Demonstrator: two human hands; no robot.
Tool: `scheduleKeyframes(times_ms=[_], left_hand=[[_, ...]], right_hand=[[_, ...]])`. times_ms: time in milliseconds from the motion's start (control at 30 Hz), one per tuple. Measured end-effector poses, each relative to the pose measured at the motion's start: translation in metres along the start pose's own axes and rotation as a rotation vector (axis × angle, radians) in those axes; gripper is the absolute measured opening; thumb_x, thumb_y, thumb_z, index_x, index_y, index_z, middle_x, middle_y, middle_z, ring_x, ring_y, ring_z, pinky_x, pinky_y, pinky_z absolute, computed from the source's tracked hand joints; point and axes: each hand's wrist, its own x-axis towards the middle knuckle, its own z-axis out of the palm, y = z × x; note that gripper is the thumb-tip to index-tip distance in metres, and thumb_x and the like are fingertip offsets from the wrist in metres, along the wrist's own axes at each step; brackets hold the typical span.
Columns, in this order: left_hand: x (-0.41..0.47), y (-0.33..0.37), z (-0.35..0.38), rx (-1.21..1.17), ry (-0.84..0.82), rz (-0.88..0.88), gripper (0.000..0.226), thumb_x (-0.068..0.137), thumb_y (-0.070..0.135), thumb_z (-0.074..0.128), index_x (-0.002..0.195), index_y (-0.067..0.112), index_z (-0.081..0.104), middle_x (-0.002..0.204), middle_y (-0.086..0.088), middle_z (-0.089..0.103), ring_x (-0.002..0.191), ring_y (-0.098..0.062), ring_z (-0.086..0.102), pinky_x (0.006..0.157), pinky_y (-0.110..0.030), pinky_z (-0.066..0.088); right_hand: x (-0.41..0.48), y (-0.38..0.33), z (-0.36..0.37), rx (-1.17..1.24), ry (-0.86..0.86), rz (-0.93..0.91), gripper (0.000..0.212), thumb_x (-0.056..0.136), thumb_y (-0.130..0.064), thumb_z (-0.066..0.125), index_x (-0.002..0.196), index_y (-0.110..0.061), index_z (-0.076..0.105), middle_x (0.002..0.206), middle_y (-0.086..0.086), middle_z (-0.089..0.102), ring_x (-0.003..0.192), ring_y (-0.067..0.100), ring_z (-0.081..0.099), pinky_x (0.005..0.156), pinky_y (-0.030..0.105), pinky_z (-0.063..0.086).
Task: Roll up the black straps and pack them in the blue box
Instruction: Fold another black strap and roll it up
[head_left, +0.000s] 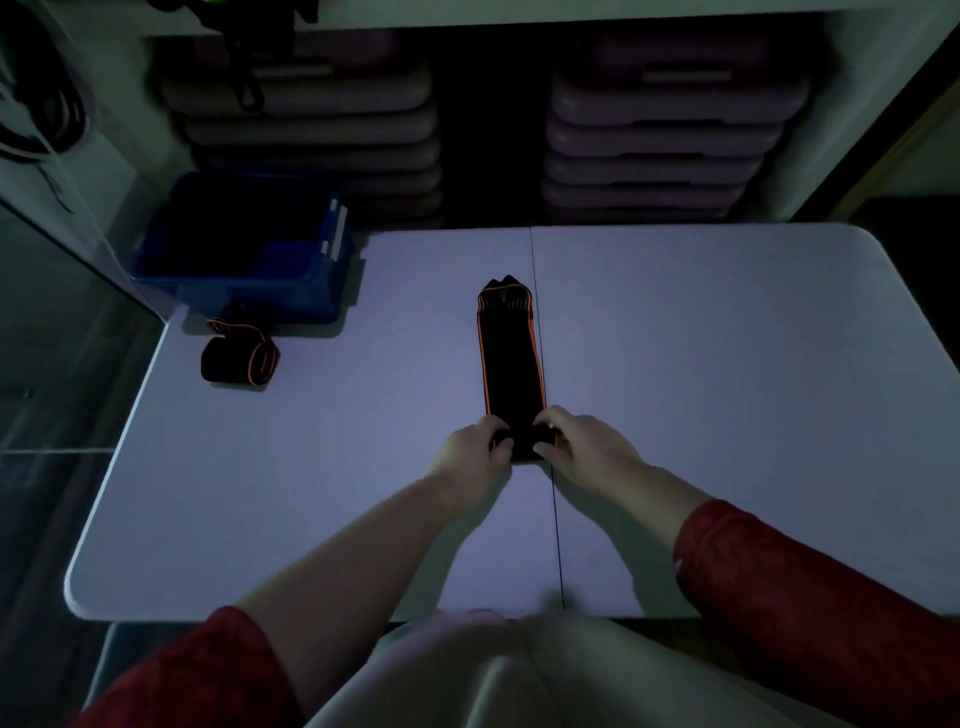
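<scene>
Both hands, left hand and right hand, pinch the near end of the flat black strap at mid-desk, fingers closed on it. Roll tightly, edges aligned; blue box waits far-left.

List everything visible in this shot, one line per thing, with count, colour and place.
Flat black strap with orange edging: one, laid out lengthwise at table centre, near end being rolled.
Rolled black strap with orange edging: one, on the table's far-left area, just in front of the box.
Blue plastic box: one, far-left corner of the table; contents too dark to tell.
White folding table: one, centre seam running front to back.
Stacked purple-grey step platforms: two stacks, behind the table.
Dark cords: hanging, upper left.
Left hand: gripping strap's near end.
Right hand: same, red sleeves on both arms.
</scene>
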Motion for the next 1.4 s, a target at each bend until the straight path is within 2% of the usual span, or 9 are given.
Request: scheduleKeyframes(times_ms=[200,400,533,733,900,1100,1200,1300,1400], left_hand=[[0.002,-0.004,0.010,0.138,0.018,0.083,0.061,0.086,0.023,0.060,0.142,0.022,0.037,0.143,-0.005,0.034,0.119,-0.029,0.051,0.100,-0.038,0.045],[0.007,-0.007,0.003,0.270,0.067,0.116,0.046,0.084,0.022,0.058,0.127,0.015,0.046,0.122,-0.010,0.051,0.106,-0.031,0.056,0.086,-0.041,0.049],[0.009,-0.003,0.008,0.178,0.099,0.112,0.046,0.079,0.016,0.057,0.125,0.014,0.048,0.121,-0.008,0.054,0.106,-0.028,0.056,0.088,-0.041,0.050],[0.018,-0.001,-0.004,0.157,0.036,0.055,0.047,0.080,0.028,0.050,0.125,0.018,0.052,0.117,-0.005,0.060,0.103,-0.025,0.058,0.082,-0.036,0.051],[0.040,0.006,-0.018,0.069,0.030,-0.043,0.028,0.091,0.033,0.046,0.103,0.013,0.061,0.100,-0.010,0.063,0.085,-0.025,0.061,0.072,-0.034,0.049],[0.052,0.006,-0.017,-0.123,0.208,-0.198,0.034,0.096,0.031,0.046,0.126,0.016,0.047,0.111,-0.015,0.060,0.099,-0.032,0.060,0.079,-0.036,0.047],[0.059,0.007,-0.018,-0.140,0.235,-0.227,0.039,0.096,0.028,0.048,0.132,0.014,0.050,0.120,-0.014,0.060,0.111,-0.031,0.059,0.089,-0.035,0.047],[0.065,0.006,-0.021,-0.169,0.204,-0.194,0.039,0.093,0.026,0.053,0.131,0.018,0.054,0.119,-0.009,0.066,0.106,-0.026,0.063,0.079,-0.025,0.045],[0.069,0.003,-0.027,-0.122,0.144,-0.163,0.045,0.090,0.026,0.057,0.134,0.020,0.051,0.123,-0.010,0.063,0.110,-0.028,0.061,0.081,-0.025,0.042]], right_hand=[[0.014,-0.007,0.000,0.047,0.105,0.136,0.032,0.091,-0.040,0.056,0.122,-0.030,0.057,0.111,0.005,0.064,0.101,0.024,0.060,0.081,0.039,0.052],[0.012,0.000,0.006,0.132,0.100,0.026,0.045,0.089,-0.029,0.063,0.133,-0.021,0.053,0.127,0.004,0.062,0.113,0.021,0.059,0.091,0.028,0.046],[0.011,0.015,0.006,-0.025,-0.028,-0.081,0.073,0.083,-0.025,0.069,0.147,-0.019,0.035,0.146,0.002,0.047,0.131,0.025,0.045,0.105,0.039,0.041],[0.022,0.019,-0.007,-0.052,-0.012,-0.192,0.049,0.093,-0.024,0.056,0.140,-0.015,0.045,0.128,0.006,0.056,0.115,0.024,0.052,0.097,0.033,0.043],[0.043,0.018,-0.023,-0.023,-0.034,-0.076,0.023,0.097,-0.038,0.042,0.119,-0.031,0.045,0.097,0.008,0.063,0.081,0.022,0.060,0.071,0.038,0.051],[0.064,-0.002,-0.020,0.149,0.176,-0.024,0.033,0.096,-0.022,0.052,0.129,-0.016,0.054,0.109,0.000,0.064,0.097,0.015,0.058,0.078,0.028,0.042],[0.067,0.002,-0.012,0.140,0.093,-0.041,0.050,0.089,-0.027,0.059,0.137,-0.021,0.047,0.106,0.005,0.064,0.099,0.021,0.060,0.079,0.028,0.046],[0.074,0.014,-0.015,0.027,-0.052,-0.151,0.081,0.080,-0.040,0.068,0.149,-0.023,0.029,0.102,0.001,0.056,0.098,0.015,0.051,0.075,0.025,0.040],[0.079,0.018,-0.018,-0.048,-0.034,-0.164,0.072,0.085,-0.030,0.067,0.147,-0.012,0.034,0.112,0.010,0.058,0.107,0.024,0.051,0.085,0.028,0.039]])
